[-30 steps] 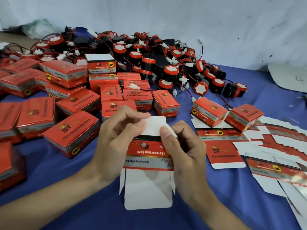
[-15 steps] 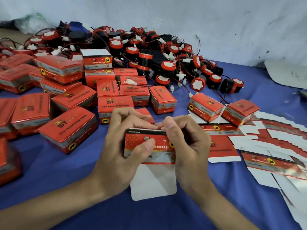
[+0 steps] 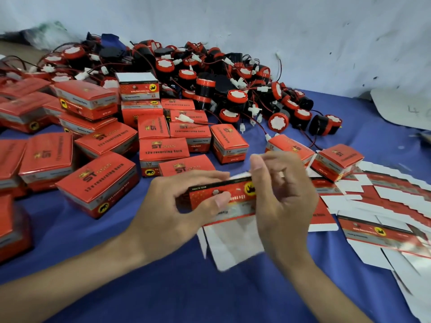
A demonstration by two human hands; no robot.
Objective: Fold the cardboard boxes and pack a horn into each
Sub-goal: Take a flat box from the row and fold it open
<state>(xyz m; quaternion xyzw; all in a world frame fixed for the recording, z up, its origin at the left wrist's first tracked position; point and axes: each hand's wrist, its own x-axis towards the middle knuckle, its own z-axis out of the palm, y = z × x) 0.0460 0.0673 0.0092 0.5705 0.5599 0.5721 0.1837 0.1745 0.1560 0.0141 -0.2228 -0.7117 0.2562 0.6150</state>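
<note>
Right hand [image 3: 284, 199] lifted off, fingers loose; left hand [image 3: 177, 206] pinches box [image 3: 235, 193].

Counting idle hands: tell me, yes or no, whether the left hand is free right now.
No, the left hand grips the half-folded box, with its thumb pressed on the red front panel.

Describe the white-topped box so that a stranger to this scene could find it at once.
Start at the heap of red-and-black horns against the wall. At its left front edge stands the white-topped box. The neighbouring boxes all show red tops.
</note>
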